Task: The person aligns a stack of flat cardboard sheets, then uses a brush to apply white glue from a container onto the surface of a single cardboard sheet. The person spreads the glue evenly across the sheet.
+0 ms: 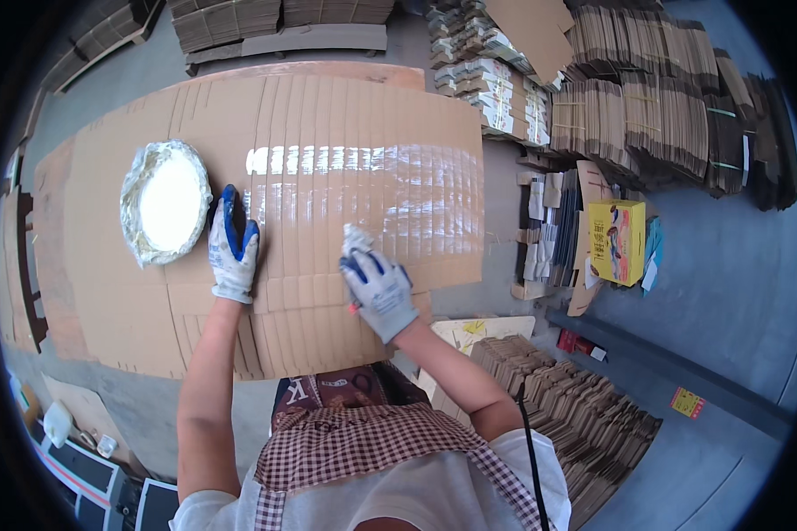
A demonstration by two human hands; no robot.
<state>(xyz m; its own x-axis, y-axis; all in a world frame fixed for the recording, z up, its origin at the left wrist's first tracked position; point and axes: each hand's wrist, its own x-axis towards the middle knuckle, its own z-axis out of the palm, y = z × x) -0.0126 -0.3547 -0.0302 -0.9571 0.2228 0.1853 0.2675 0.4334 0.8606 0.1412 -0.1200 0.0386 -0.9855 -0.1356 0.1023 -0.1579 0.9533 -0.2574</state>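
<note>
My left hand [234, 252], in a white and blue work glove, lies on the brown cardboard [106, 301] with thumb and fingers apart. Just left of it stands a round basin [137, 230] wrapped in crinkled clear film and filled with something bright white. My right hand [379, 288], gloved alike, is closed round what looks like a brush [357, 237]. Its whitish tip sticks out past the fingers; most of its handle is hidden. Beneath this hand are cardboard strips [319, 257] laid side by side, with a shiny, wet-looking white band across them.
Bundled cardboard stacks [629, 111] fill the far right. A yellow box [617, 242] stands on the right. More stacked cardboard pieces [567, 416] lie near my right elbow. Pallets with cardboard [283, 40] are beyond the table. A grey and white metal frame [84, 478] is at lower left.
</note>
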